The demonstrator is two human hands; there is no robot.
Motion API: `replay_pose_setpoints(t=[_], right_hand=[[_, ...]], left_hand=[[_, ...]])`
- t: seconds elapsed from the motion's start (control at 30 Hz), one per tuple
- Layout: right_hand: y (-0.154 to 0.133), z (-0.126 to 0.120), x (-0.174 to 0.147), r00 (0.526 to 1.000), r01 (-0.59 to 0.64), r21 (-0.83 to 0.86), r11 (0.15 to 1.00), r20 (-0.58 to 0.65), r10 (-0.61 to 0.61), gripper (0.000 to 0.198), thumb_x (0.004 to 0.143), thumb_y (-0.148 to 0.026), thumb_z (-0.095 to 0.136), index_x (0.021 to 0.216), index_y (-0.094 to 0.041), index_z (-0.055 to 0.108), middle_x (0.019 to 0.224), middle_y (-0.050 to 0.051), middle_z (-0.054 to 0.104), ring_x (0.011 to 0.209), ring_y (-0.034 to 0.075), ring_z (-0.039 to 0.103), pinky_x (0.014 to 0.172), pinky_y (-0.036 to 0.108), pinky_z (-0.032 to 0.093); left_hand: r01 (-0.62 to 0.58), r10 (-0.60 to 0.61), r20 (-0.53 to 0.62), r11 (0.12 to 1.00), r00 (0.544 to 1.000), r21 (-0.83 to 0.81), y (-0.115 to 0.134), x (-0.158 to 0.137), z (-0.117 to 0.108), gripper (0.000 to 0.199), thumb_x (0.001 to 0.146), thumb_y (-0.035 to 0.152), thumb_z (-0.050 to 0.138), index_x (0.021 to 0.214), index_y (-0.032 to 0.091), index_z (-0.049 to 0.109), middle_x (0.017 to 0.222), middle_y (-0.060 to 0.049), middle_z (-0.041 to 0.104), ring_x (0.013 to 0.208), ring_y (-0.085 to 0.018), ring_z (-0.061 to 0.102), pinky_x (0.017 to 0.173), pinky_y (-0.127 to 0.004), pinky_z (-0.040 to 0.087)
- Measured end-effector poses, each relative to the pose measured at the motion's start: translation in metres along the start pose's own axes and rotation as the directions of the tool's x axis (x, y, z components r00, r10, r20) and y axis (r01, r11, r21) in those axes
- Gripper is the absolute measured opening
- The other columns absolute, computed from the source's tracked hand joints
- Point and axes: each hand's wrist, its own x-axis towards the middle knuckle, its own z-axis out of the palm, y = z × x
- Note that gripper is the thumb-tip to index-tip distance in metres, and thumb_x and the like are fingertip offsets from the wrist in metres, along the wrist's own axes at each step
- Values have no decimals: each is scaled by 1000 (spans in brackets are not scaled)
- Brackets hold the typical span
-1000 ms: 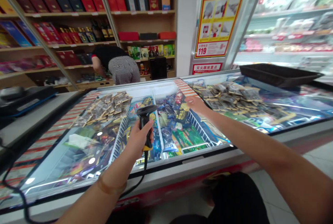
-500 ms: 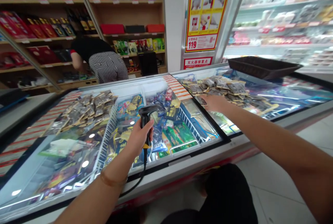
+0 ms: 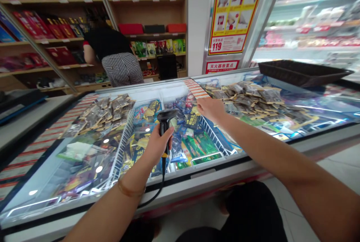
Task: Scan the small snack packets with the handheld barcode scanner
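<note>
My left hand [image 3: 157, 141] is wrapped round the handle of a black barcode scanner [image 3: 166, 114], held above the glass-topped chest freezer [image 3: 219, 163]. From the scanner's base a black cable [image 3: 157, 193] runs down across the freezer's front edge. My right hand [image 3: 210, 109] hovers by the red-striped strip [image 3: 198, 89], left of a pile of small flat packets [image 3: 253, 97]. Its fingers are curled in, and whatever they may hold is hidden. A second heap of such packets [image 3: 108, 112] lies on the glass at the left. Bagged frozen goods [image 3: 174, 146] show under the scanner.
A dark shallow tray [image 3: 303, 73] rests on the freezer's far right end. Behind the freezer, another person [image 3: 112, 53] bends toward wooden shelves [image 3: 152, 9] of boxes. A refrigerated display [image 3: 315, 28] stands at the back right.
My right hand has moved left, away from the right-hand packet pile, to the striped strip. The scanner stays in my left hand over the same goods. The view has shifted slightly left.
</note>
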Motion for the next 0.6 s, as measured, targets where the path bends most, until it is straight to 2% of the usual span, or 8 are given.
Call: replay_pose_setpoints(t=[0.13,0.23,0.27,0.33,0.43,0.5,0.6], right_hand=[[-51,12,32,992,112,153,982,47,-120,33,101,-29,42,109,-19,72,110,12,75,101,26,68,73,30,41],[-68,28,45,983,162,318,934,31,-181,38,101,-46,47,98,-20,75,107,11,75,107,27,66,80,31,44],[-70,33,48,989,138,366,920,3,-149,44,101,-52,45,96,-20,75,106,12,75,109,27,65,84,32,45],[-71,44,54,999,9,421,907,-50,13,53,101,-59,39,101,-19,74,109,14,74,113,29,62,96,36,43],[-68,57,62,959,-262,421,868,12,283,70,93,-74,43,116,-14,70,127,21,66,128,37,52,107,49,37],[-67,64,66,938,-345,412,843,113,328,83,82,-82,52,122,-10,66,137,25,58,135,43,45,108,54,35],[-64,73,70,952,-305,467,830,176,251,82,71,-78,67,120,-12,64,135,24,59,134,44,45,108,56,36]], left_hand=[[-43,39,-78,997,996,-57,6,1,-5,41,74,49,76,90,23,48,57,8,53,40,-9,46,42,-22,37],[-52,44,-105,995,994,-83,10,3,-7,40,75,49,75,90,23,47,57,9,52,40,-9,46,41,-22,37],[-51,42,-107,995,993,-90,10,3,-7,40,75,49,74,90,23,48,57,9,52,40,-8,46,41,-22,37],[-44,33,-108,994,994,-98,10,3,-7,40,75,48,75,89,23,47,58,8,52,41,-8,46,42,-22,37],[-40,31,-99,995,995,-96,9,3,-7,41,74,49,76,90,23,48,58,8,52,41,-9,47,42,-23,38],[-41,34,-89,996,995,-85,9,3,-7,42,74,50,76,91,23,49,58,8,52,41,-9,47,42,-23,37],[-34,29,-81,997,996,-64,8,3,-7,42,75,51,75,90,23,49,57,7,53,40,-9,46,41,-23,35]])
